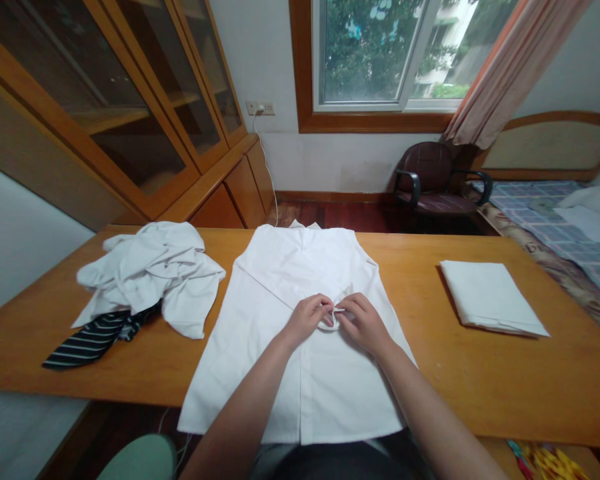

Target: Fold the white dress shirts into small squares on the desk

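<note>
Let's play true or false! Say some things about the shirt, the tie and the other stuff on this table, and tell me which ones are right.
1. Both the left hand and the right hand pinch a bit of the white shirt. True.
2. The striped tie lies on the right side of the table. False: it lies on the left, partly under the crumpled pile.
3. A folded cloth sits to the right of the shirt. True.
4. The crumpled pile is red. False: it is white.

Table bears shirt, crumpled clothes, tie, folded cloth.
</note>
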`<action>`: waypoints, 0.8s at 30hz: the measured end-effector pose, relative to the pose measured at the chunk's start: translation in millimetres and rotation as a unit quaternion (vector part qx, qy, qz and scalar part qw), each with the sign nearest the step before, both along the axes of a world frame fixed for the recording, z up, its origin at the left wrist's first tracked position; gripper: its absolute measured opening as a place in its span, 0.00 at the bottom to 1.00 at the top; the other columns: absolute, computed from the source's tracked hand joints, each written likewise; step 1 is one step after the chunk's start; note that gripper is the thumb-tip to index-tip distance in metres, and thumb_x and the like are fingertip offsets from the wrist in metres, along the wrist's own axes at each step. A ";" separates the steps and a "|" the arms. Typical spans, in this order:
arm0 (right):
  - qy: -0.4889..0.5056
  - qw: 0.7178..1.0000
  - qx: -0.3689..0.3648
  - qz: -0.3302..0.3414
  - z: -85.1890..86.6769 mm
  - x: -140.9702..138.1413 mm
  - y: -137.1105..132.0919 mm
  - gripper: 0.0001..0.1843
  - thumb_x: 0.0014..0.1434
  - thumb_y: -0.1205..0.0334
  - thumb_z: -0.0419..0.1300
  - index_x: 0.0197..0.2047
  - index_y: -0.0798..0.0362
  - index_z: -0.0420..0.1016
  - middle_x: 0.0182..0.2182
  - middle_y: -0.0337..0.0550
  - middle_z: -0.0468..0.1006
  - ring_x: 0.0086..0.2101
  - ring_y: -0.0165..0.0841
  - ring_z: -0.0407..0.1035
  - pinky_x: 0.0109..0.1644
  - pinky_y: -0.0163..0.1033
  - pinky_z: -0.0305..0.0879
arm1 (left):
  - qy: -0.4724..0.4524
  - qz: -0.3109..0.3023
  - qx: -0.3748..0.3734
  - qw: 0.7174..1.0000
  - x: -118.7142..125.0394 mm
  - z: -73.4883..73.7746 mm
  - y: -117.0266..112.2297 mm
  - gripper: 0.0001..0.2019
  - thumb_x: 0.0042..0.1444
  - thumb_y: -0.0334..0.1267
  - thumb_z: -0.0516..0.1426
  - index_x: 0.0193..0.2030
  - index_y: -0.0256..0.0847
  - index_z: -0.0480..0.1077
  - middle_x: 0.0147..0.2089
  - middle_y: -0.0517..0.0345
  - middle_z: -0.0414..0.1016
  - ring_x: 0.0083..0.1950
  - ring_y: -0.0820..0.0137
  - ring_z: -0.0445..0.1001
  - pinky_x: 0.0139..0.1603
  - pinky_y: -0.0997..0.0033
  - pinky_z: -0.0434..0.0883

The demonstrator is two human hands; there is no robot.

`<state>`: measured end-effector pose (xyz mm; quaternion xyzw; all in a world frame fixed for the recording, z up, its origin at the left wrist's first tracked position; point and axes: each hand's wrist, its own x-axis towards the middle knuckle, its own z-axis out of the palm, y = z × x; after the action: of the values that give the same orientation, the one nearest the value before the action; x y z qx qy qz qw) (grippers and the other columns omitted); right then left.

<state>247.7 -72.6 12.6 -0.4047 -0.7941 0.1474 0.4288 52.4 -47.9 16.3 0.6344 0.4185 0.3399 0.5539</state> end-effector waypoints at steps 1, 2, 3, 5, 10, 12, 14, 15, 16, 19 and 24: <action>0.002 1.000 -0.004 0.001 -0.2 -0.1 0.2 0.06 0.66 0.66 0.58 0.46 0.49 0.74 0.37 0.45 0.74 0.39 0.37 0.69 0.42 0.43 0.69 | 0.000 0.000 0.005 1.000 0.3 0.0 -0.1 0.11 0.64 0.45 0.55 0.39 0.39 0.71 0.29 0.61 0.76 0.30 0.70 0.80 0.33 0.75 0.72; 0.001 1.000 -0.006 0.001 -0.7 -0.2 0.4 0.06 0.66 0.66 0.58 0.45 0.49 0.74 0.36 0.45 0.74 0.39 0.37 0.69 0.41 0.43 0.69 | 0.000 -0.001 0.010 1.000 0.5 0.1 -0.1 0.11 0.64 0.45 0.55 0.38 0.39 0.71 0.29 0.61 0.76 0.30 0.70 0.80 0.33 0.74 0.72; -0.002 1.000 -0.005 0.001 -1.5 -0.1 0.7 0.06 0.66 0.66 0.58 0.45 0.49 0.74 0.36 0.45 0.74 0.39 0.37 0.69 0.41 0.43 0.69 | 0.001 0.000 0.015 1.000 0.8 0.4 -0.1 0.11 0.64 0.44 0.54 0.38 0.39 0.70 0.29 0.61 0.76 0.30 0.70 0.80 0.34 0.74 0.72; -0.012 1.000 -0.001 -0.002 -3.3 0.1 1.3 0.06 0.66 0.66 0.57 0.45 0.49 0.73 0.36 0.45 0.73 0.38 0.37 0.68 0.41 0.42 0.68 | 0.005 -0.001 0.019 1.000 1.1 0.8 0.0 0.10 0.64 0.44 0.55 0.38 0.39 0.71 0.29 0.61 0.76 0.31 0.70 0.80 0.35 0.74 0.72; -0.038 0.999 0.018 -0.023 -3.8 0.8 0.8 0.06 0.67 0.65 0.57 0.45 0.50 0.73 0.35 0.46 0.73 0.38 0.38 0.68 0.40 0.43 0.68 | 0.007 0.007 0.008 1.000 1.2 -2.3 1.0 0.12 0.63 0.45 0.56 0.40 0.38 0.73 0.29 0.59 0.78 0.31 0.70 0.80 0.34 0.74 0.73; -0.044 0.998 0.027 -0.030 -2.7 0.9 -0.1 0.06 0.67 0.65 0.57 0.45 0.50 0.73 0.35 0.46 0.73 0.37 0.38 0.68 0.40 0.42 0.68 | 0.003 0.013 -0.001 1.000 1.1 -4.8 1.8 0.12 0.62 0.46 0.57 0.41 0.38 0.74 0.31 0.58 0.79 0.31 0.69 0.80 0.34 0.74 0.73; -0.049 0.998 0.033 -0.036 -1.7 0.9 -1.2 0.06 0.67 0.65 0.56 0.46 0.50 0.73 0.35 0.46 0.73 0.37 0.38 0.68 0.39 0.42 0.68 | -0.005 0.016 -0.010 1.000 1.2 -6.5 2.4 0.13 0.61 0.45 0.58 0.42 0.38 0.75 0.32 0.57 0.80 0.31 0.69 0.80 0.34 0.73 0.73; -0.051 0.997 0.037 -0.039 -1.3 0.9 -1.8 0.07 0.67 0.66 0.56 0.46 0.50 0.73 0.35 0.46 0.73 0.37 0.38 0.68 0.39 0.42 0.68 | -0.010 0.017 -0.015 1.000 1.3 -7.0 2.7 0.13 0.60 0.45 0.59 0.42 0.37 0.75 0.32 0.57 0.80 0.31 0.69 0.80 0.34 0.73 0.74; -0.051 0.997 0.041 -0.044 -1.0 0.8 -2.3 0.07 0.67 0.66 0.56 0.47 0.50 0.73 0.35 0.46 0.73 0.37 0.38 0.69 0.38 0.42 0.68 | -0.016 0.019 -0.018 1.000 1.4 -7.3 2.9 0.13 0.60 0.45 0.59 0.42 0.37 0.76 0.33 0.56 0.80 0.32 0.69 0.80 0.35 0.73 0.74; -0.046 0.996 0.051 -0.057 0.2 0.1 -3.4 0.08 0.66 0.66 0.56 0.47 0.49 0.73 0.35 0.46 0.74 0.37 0.38 0.69 0.38 0.42 0.69 | -0.032 0.023 -0.029 0.999 1.5 -7.4 3.0 0.14 0.57 0.46 0.61 0.43 0.37 0.77 0.33 0.55 0.81 0.33 0.69 0.80 0.36 0.72 0.75; -0.048 0.994 0.069 -0.071 2.3 -1.1 -4.3 0.08 0.67 0.67 0.55 0.47 0.50 0.73 0.35 0.46 0.74 0.36 0.38 0.70 0.39 0.42 0.69 | -0.012 0.016 0.001 1.000 0.0 -7.9 2.5 0.12 0.57 0.43 0.62 0.40 0.36 0.79 0.33 0.54 0.81 0.34 0.68 0.79 0.39 0.71 0.75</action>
<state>246.5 -76.9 14.9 -0.4362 -0.7913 0.0423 0.4264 52.5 -45.4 8.4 0.6244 0.4211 0.3568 0.5527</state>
